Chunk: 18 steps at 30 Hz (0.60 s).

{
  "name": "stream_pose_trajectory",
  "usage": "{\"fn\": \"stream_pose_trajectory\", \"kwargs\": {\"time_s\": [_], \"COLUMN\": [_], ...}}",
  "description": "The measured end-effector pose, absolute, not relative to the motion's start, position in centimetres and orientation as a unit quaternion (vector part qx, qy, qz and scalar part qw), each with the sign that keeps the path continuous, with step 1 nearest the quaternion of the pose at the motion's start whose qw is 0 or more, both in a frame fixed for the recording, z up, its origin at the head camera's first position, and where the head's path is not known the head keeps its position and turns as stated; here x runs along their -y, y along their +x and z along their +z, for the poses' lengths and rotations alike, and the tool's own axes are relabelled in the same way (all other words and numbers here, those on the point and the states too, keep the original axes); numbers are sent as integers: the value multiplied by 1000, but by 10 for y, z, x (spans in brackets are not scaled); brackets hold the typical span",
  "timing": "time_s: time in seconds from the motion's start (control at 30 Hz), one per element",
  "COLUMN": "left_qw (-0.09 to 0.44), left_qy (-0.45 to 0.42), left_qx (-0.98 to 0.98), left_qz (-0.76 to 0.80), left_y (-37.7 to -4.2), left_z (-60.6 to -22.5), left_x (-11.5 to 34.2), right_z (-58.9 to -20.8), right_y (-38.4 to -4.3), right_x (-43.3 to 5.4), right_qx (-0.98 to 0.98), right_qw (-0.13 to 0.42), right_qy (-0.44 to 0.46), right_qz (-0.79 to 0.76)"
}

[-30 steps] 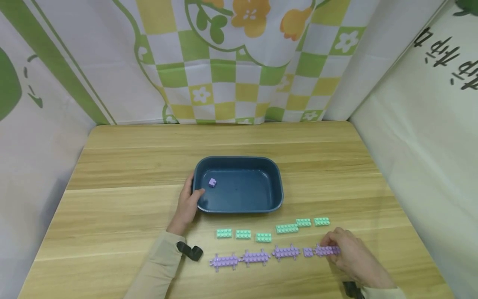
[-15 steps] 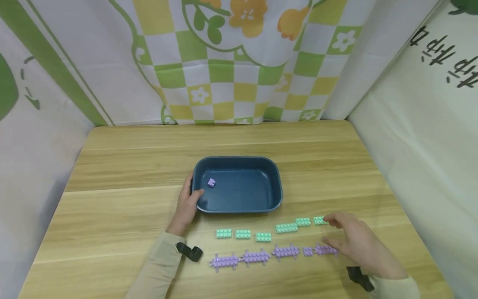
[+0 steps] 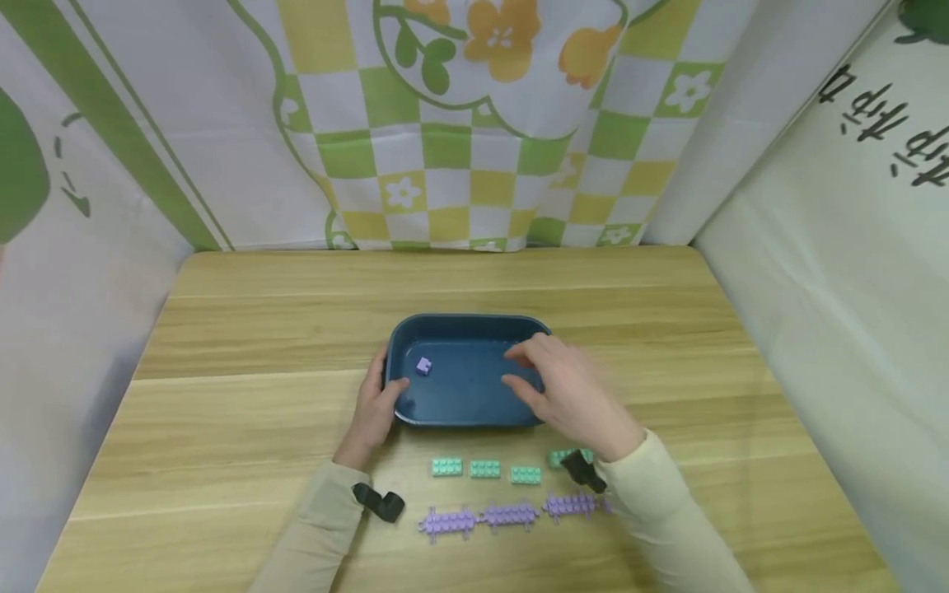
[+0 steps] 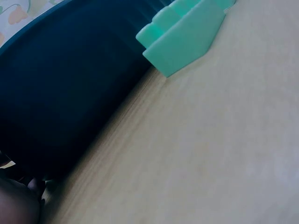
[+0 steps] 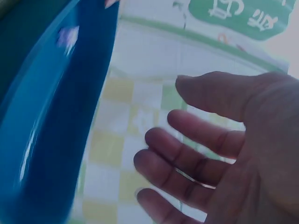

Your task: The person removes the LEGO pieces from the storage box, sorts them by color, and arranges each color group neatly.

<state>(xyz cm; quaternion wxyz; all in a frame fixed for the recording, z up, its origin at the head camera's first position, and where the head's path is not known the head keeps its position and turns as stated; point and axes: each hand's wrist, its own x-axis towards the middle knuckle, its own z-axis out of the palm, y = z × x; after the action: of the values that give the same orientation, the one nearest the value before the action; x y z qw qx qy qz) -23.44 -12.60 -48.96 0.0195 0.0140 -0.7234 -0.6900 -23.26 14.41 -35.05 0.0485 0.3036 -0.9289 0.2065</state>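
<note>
My left hand (image 3: 374,408) grips the left end of a dark blue plastic bin (image 3: 467,416), thumb over the rim and fingers outside. A small purple toy brick (image 3: 423,366) lies in the bin's left part. Above the bin's right side is my right hand (image 3: 574,395), thumb and forefinger apart. Nothing sits between those fingers in the right wrist view, where the whole hand (image 5: 201,154) shows beside the blue bin (image 5: 42,140). In the left wrist view a mint green brick (image 4: 187,39) stands close to the bin's wall (image 4: 70,79).
Mint green bricks (image 3: 485,469) lie in a row in front of the bin on the wooden table (image 3: 259,329). Nearer runs a line of purple studded pieces (image 3: 509,515) with side pegs. My right sleeve (image 3: 660,494) hides the right ends of both rows.
My right hand has let go of the purple piece at the row's right end, lifted past the green bricks and moved left over the bin. The left hand stays on the bin.
</note>
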Motion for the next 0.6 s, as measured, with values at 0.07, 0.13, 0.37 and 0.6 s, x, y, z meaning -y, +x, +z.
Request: {"fn": "stream_pose_trajectory", "kwargs": {"time_s": [0.07,0.13,0.37,0.6], "left_qw": [17,13,14,7], "left_qy": [14,13,6,8], "left_qx": [721,718,707,714], "left_qz": [-692,-696,-707,-700], "left_y": [-234,-235,-236,-234], "left_z": [-490,-490,-488,-488], "left_x": [125,124,124,128], "right_z": [-354,-358,-386,-405], "right_y": [-238,-243,-261,-271], "right_x": [-126,-110,-72,-49], "right_qx": [927,926,932,928], "right_qw": [34,10,-64,-120], "right_qy": [314,320,331,343], "right_qz": [204,200,131,86]}}
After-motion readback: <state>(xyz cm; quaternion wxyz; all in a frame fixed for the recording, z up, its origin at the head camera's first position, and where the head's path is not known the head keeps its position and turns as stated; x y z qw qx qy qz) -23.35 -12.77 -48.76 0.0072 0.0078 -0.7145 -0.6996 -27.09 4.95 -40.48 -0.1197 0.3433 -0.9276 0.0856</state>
